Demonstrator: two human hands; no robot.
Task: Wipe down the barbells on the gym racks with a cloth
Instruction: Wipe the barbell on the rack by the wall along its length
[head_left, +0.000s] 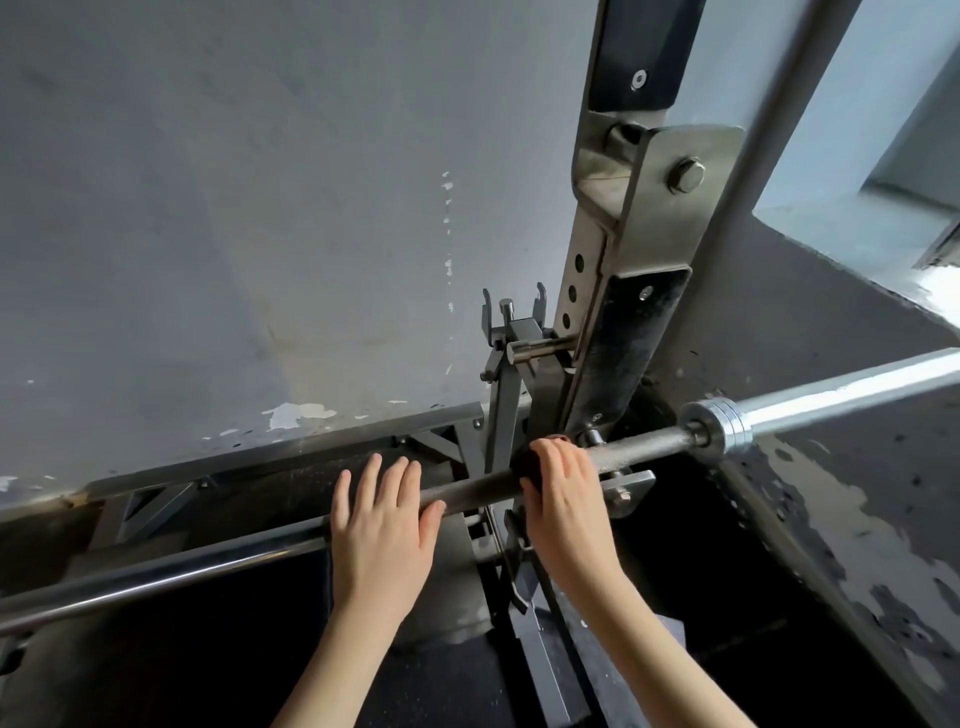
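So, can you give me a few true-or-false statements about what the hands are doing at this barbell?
1. The right hand grips a dark cloth against the barbell. True.
2. The left hand is clenched in a fist around the bar. False: its fingers lie straight across the bar.
3. Weight plates are loaded on the bar's end. False: the shiny sleeve is bare.
4. The cloth is on the bar close to the rack upright. True.
5. Each hand holds a cloth. False: only the right hand has one.
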